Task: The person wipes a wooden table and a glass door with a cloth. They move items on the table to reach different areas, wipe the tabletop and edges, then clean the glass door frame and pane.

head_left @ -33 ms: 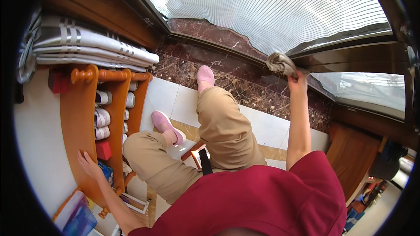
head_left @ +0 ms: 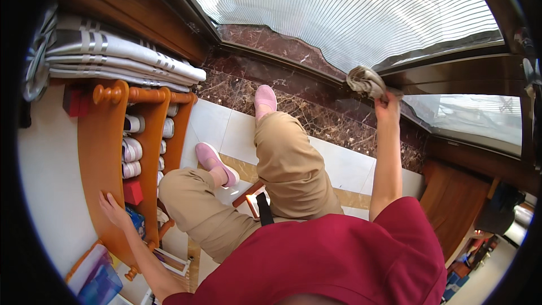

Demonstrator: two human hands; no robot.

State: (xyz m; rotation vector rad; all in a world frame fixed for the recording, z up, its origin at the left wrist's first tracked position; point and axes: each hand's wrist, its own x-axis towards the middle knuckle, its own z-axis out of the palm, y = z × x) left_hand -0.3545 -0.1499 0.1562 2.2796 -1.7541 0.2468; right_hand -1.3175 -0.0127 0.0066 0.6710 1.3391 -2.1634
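My right hand [head_left: 387, 106] grips a bunched grey-beige cloth [head_left: 366, 82] at the far right. The cloth lies against the lower part of the dark door frame [head_left: 451, 79], near the corner of the ribbed glass pane [head_left: 339, 17]. Part of the frame behind the cloth is hidden. Over on the left, my left hand [head_left: 114, 213] rests with outstretched fingers on the top board of an orange-brown wooden shoe rack [head_left: 101, 169]. Nothing is held in it.
Several shoes [head_left: 132, 149] and a red box [head_left: 132, 192] fill the rack. Folded silver-grey fabric [head_left: 124, 56] lies beyond it. My pink shoes [head_left: 265, 98] are on the tiles by a dark marble strip [head_left: 327, 116]. A wooden panel [head_left: 454, 203] stands right.
My right hand and the cloth have shifted very slightly to the right along the door frame. My left hand stays on the rack.
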